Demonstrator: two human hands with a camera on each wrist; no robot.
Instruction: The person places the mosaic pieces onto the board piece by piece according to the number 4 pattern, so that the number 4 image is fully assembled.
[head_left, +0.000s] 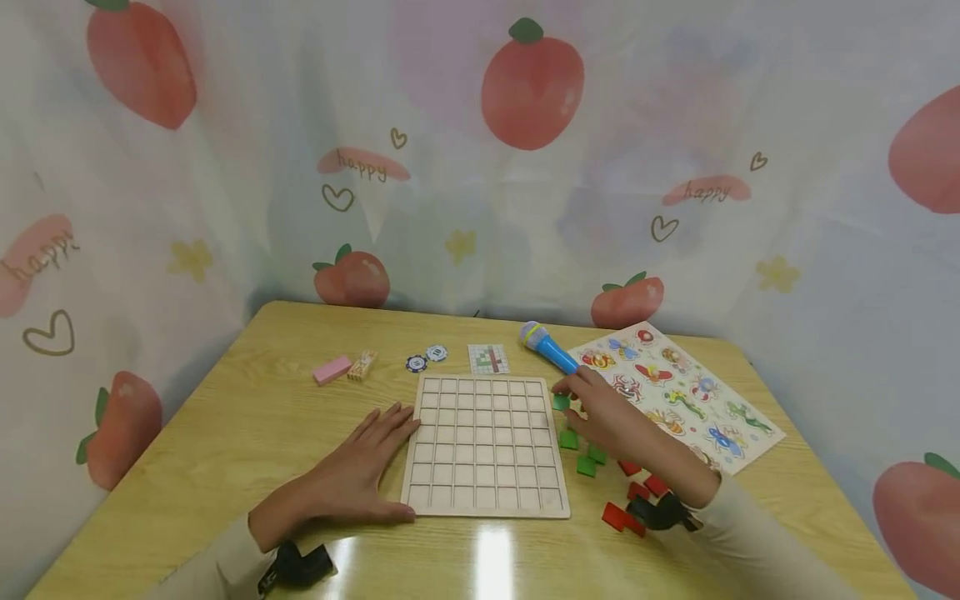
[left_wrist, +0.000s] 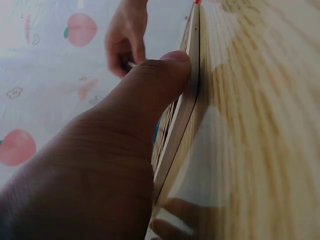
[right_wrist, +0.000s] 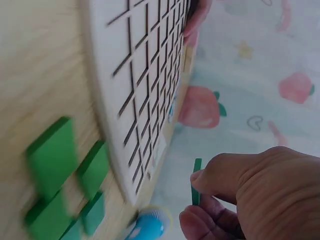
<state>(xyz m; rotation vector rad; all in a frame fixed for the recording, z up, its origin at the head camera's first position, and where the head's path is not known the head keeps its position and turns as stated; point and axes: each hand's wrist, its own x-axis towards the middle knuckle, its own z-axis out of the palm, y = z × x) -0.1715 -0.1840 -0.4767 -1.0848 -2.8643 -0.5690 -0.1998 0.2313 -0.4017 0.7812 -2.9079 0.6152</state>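
Observation:
A pale wooden grid board [head_left: 486,443] with square cells lies flat on the table. My left hand [head_left: 358,471] rests at its left side, fingers spread along the edge and thumb by the near left corner. In the left wrist view the thumb [left_wrist: 150,82] lies against the board's side. Over the board's right edge, my right hand [head_left: 611,412] pinches a thin green square tile [right_wrist: 196,181] between thumb and fingertips. Several more green tiles [head_left: 587,466] lie on the table below that hand, with red tiles [head_left: 613,516] nearer me, partly covered by the right wrist.
Behind the board lie a small pattern card [head_left: 489,359], two poker chips [head_left: 416,363], a pink block [head_left: 332,370] and a patterned small box [head_left: 363,365]. A blue toy microphone [head_left: 555,352] touches an insect picture sheet [head_left: 678,396] at the right. A printed curtain [head_left: 450,192] hangs behind the table.

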